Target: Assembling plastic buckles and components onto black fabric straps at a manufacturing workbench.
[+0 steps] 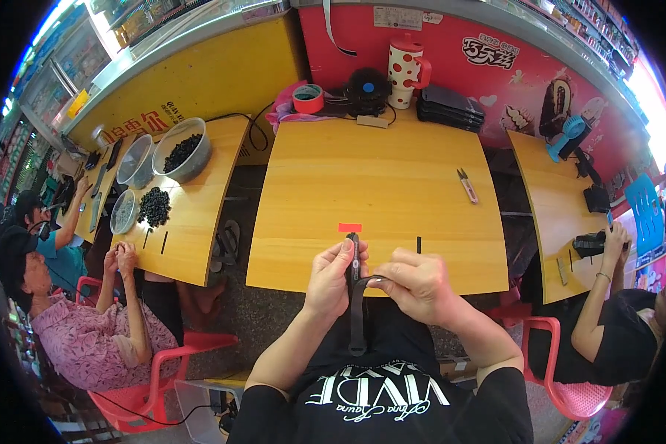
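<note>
Strap (357, 318), black, one in number, is in hand at the near edge of the worktop (311, 177), head view. The left hand (331, 277) has its fingers closed round the upper part, thumb along it, apparently to steady it. The right hand (414, 285) has its fingers pinching a side section, seemingly to keep it drawn away from the left grip. The tail hangs over the lap, beyond the edge.

One red patch (350, 228) lies just past the strap's upper end; its purpose cannot be told. One loose black strip (419, 244) lies beyond the right hand. One pair of snips (468, 186) lies toward the right side, probably for easy reach. One spotted tumbler (405, 74), one tape roll (308, 98) and one stack of black cases (450, 109), layers not countable, stand at the far edge, presumably out of the way. Neighbouring left worktop: three plastic tubs (203, 154), one heap of black pieces (154, 207), uncountable.
</note>
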### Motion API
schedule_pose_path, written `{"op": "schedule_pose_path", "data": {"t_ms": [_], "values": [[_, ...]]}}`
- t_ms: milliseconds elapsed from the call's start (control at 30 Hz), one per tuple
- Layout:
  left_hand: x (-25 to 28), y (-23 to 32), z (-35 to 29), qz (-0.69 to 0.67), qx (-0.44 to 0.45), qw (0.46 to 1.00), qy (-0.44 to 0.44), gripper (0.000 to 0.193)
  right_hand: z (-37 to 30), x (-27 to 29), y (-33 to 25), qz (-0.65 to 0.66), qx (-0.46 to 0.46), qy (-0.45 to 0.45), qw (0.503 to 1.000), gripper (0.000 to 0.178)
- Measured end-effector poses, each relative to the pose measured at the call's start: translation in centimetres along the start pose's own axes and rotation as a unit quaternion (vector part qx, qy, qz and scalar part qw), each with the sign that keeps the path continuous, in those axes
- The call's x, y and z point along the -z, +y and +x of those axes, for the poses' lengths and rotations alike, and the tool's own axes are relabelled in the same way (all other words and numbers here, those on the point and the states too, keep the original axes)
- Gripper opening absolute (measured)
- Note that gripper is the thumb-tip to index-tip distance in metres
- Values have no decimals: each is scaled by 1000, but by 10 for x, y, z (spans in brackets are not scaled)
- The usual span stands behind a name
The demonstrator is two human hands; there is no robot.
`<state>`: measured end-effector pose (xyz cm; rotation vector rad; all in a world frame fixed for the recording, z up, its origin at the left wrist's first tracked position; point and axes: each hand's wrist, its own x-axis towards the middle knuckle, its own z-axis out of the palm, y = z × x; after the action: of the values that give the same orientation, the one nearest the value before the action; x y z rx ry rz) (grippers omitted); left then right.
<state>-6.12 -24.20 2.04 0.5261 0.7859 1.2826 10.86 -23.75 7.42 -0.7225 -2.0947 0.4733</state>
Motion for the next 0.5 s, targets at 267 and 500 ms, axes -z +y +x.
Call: {"op": "schedule_pose_path", "data": {"t_ms": [267,500], "values": [[21,41,40,-69,-35,997,-12,33,-14,-3,-39,61,217,2,974,19],[194,143,129,-192,-116,956,186,40,-24,62,-64,172,334,32,926,21]]}}
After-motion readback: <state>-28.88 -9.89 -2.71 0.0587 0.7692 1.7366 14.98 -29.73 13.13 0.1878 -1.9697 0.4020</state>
